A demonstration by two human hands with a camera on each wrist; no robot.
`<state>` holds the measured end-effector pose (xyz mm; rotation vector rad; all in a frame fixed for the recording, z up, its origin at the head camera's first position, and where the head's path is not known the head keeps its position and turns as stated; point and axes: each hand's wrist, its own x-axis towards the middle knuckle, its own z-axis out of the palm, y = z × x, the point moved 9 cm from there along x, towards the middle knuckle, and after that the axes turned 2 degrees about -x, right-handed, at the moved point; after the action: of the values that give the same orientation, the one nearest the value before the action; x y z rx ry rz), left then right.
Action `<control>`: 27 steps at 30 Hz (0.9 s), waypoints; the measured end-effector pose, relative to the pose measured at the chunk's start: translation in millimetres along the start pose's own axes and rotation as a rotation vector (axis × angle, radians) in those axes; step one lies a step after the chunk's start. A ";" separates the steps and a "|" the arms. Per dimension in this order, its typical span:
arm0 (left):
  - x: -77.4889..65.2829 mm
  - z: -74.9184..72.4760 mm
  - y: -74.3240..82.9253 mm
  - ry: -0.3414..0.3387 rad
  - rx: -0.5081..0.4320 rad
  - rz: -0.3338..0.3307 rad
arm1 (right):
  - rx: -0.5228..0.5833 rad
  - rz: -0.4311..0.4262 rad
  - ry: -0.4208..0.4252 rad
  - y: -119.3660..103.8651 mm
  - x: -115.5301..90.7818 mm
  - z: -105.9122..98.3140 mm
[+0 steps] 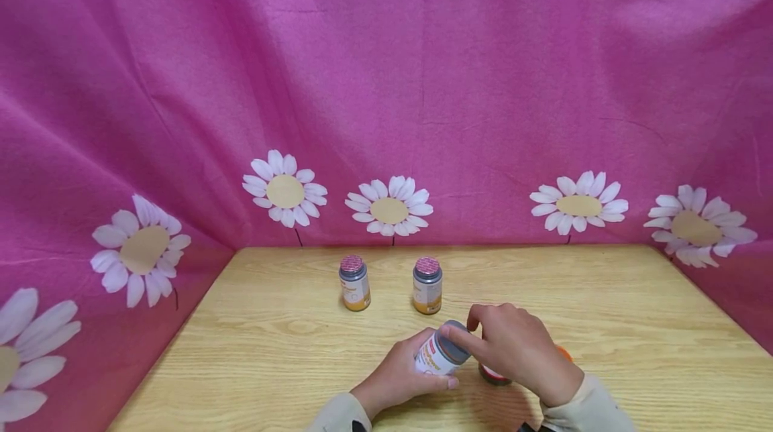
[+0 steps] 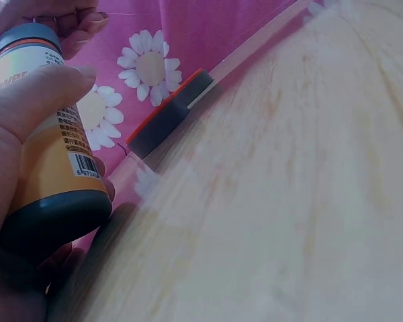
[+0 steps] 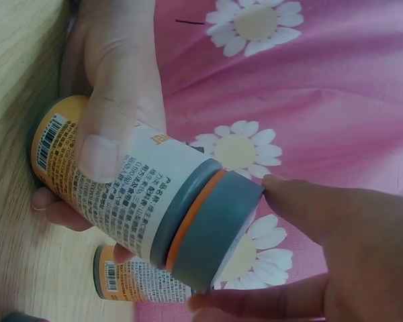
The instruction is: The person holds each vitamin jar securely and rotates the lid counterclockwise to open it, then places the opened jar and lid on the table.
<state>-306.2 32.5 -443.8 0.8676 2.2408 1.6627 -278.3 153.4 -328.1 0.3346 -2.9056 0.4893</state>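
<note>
My left hand (image 1: 401, 373) grips a pill bottle (image 1: 430, 357) that has a white and orange label and a dark grey base. The bottle is tilted, its capped end toward my right hand. On its neck sits a grey cap (image 3: 216, 228) with an orange ring beneath it. My right hand (image 1: 519, 348) pinches this cap from both sides between thumb and fingers, as the right wrist view shows. Under the right hand a dark round cap with a red rim (image 1: 495, 375) lies on the table, partly hidden by that hand.
Two similar bottles stand upright farther back, a left one (image 1: 354, 284) and a right one (image 1: 427, 286), both uncapped with pinkish foil seals. An orange edge (image 1: 564, 353) peeks out behind the right wrist. A pink flowered cloth (image 1: 483, 83) hangs around the wooden table (image 1: 253, 351).
</note>
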 end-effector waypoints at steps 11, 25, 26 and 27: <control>0.0 0.2 0.6 -0.010 -0.010 0.013 | 0.118 -0.161 -0.061 -7.5 0.6 3.7; 0.2 0.3 2.0 -0.008 0.005 0.053 | 0.330 -0.387 -0.294 -14.7 -9.6 6.5; -0.1 0.3 1.7 -0.008 0.001 0.052 | 0.337 -0.400 -0.303 -15.7 -10.6 6.8; -0.2 0.2 1.7 -0.008 -0.002 0.053 | 0.338 -0.415 -0.306 -16.9 -11.6 6.7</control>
<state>-305.4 32.9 -442.3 0.9397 2.2293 1.6801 -263.9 137.8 -331.7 1.1203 -2.8951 0.9211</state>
